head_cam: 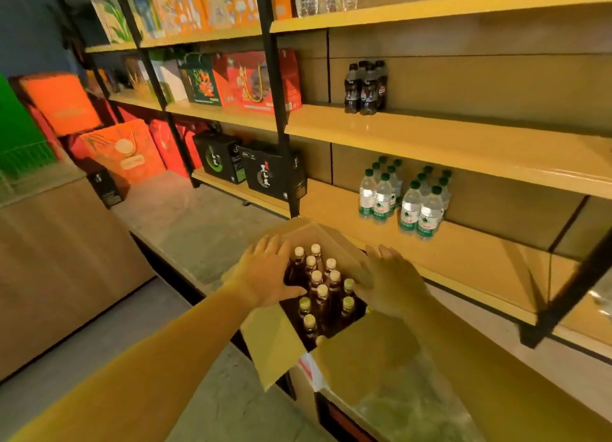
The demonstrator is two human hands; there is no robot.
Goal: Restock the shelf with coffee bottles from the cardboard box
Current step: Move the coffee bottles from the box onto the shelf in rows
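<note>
Coffee bottles, brown with pale round caps, stand packed in the open brown cardboard box on the grey floor by the shelf. About twelve caps show. The left hand lies flat on the box's left side, fingers spread and holding nothing. The right hand does the same on the right. The wooden shelf holds four dark soda bottles. Below stand green-capped water bottles, labels too blurry to read.

Head view, downward over shelf
</note>
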